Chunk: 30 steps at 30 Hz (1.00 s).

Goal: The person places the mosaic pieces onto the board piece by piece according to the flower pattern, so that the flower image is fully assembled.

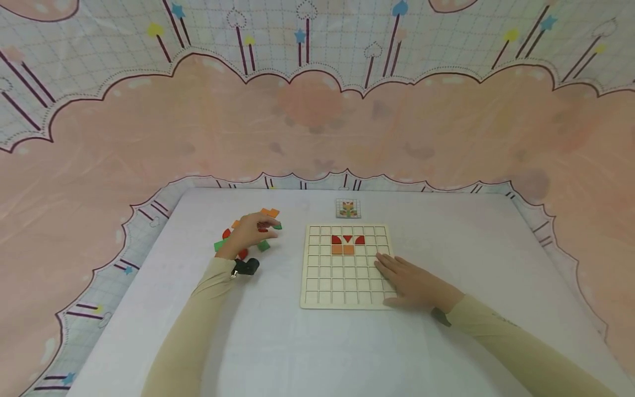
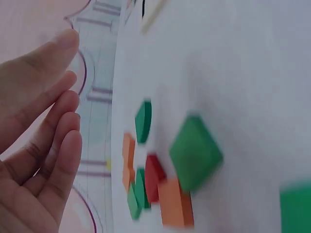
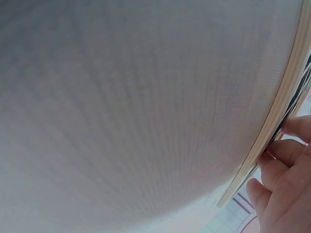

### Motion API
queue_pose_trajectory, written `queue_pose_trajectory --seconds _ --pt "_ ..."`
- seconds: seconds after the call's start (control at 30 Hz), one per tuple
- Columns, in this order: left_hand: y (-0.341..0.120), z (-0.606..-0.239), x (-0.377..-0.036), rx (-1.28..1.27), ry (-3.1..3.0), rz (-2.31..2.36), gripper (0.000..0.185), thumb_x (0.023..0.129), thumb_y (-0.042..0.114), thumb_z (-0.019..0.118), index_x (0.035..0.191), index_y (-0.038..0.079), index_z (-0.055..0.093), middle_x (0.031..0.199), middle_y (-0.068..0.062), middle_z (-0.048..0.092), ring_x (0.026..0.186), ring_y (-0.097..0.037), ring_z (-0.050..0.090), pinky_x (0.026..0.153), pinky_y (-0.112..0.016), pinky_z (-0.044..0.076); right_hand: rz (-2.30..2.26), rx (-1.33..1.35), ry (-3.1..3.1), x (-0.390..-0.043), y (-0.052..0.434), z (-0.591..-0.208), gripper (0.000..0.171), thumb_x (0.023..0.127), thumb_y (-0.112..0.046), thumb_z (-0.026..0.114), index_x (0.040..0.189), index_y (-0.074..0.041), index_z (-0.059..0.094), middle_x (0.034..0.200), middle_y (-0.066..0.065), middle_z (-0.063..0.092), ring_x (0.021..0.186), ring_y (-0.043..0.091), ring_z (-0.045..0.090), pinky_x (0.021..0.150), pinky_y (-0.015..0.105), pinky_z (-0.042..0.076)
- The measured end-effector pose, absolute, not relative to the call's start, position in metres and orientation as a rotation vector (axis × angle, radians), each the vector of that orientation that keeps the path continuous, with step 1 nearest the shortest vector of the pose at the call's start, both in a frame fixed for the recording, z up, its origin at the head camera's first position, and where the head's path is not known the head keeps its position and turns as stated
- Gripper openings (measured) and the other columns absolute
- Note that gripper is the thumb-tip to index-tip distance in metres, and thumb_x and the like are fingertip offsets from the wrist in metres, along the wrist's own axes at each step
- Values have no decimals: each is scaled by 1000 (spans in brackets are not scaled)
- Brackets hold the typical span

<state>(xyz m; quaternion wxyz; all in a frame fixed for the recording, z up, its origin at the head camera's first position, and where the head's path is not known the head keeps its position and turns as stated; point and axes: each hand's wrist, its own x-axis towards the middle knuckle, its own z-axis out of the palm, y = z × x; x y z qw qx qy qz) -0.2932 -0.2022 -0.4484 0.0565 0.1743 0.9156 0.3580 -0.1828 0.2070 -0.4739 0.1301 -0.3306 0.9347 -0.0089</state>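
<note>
Both sleeves come in from the bottom of the head view, so start with the right hand: it lies flat on the lower right corner of the board, fingers straight and together, pinning it to the table. The right wrist view backs that up, with fingertips lying against the board's edge and gripping nothing.

The left hand is over the loose tiles left of the board, wrist raised and fingers dipping toward the pile. From the wrist view its fingers look straight and slightly spread, clear of the pieces, so it holds nothing (the head view is too small to rule out a light touch).

The board has 3 red tiles in a row and 2 orange tiles right below them. A small card sits just past the board's far edge.

Judging from this, the step is picking the next tile. Probably best to:
- check the card first for colour and shape
- go for a piece that sits apart, like the green square, not one stacked under others
- pinch by the edges with thumb and 1 finger, so it drops squarely into a cell
- keep the right hand pressing, well clear of the placed tiles
</note>
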Motion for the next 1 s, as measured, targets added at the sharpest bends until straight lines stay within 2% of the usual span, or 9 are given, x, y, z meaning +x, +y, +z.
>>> queue_pose_trajectory --seconds 0.43,0.67,1.0 --pt "-250 -462 -283 259 2792 987 38 85 22 69 118 2 63 115 -17 61 105 -31 54 94 -46 47 -29 -974 2721 -182 207 -473 86 89 -59 48 150 -6 20 158 12 14 146 27 16 117 43 21" --pt "-252 -468 -285 235 2805 887 38 83 16 71 117 3 65 114 -18 59 100 -29 53 92 -44 46 -42 -962 2715 -182 206 -472 86 88 -59 50 150 -6 20 158 12 14 146 28 16 117 44 22" --pt "-251 -472 -290 260 2808 839 35 82 12 72 114 1 66 107 -16 64 94 -26 54 87 -41 47 -19 -967 2716 -184 207 -474 86 89 -60 48 150 -6 20 158 12 14 146 27 16 117 43 22"
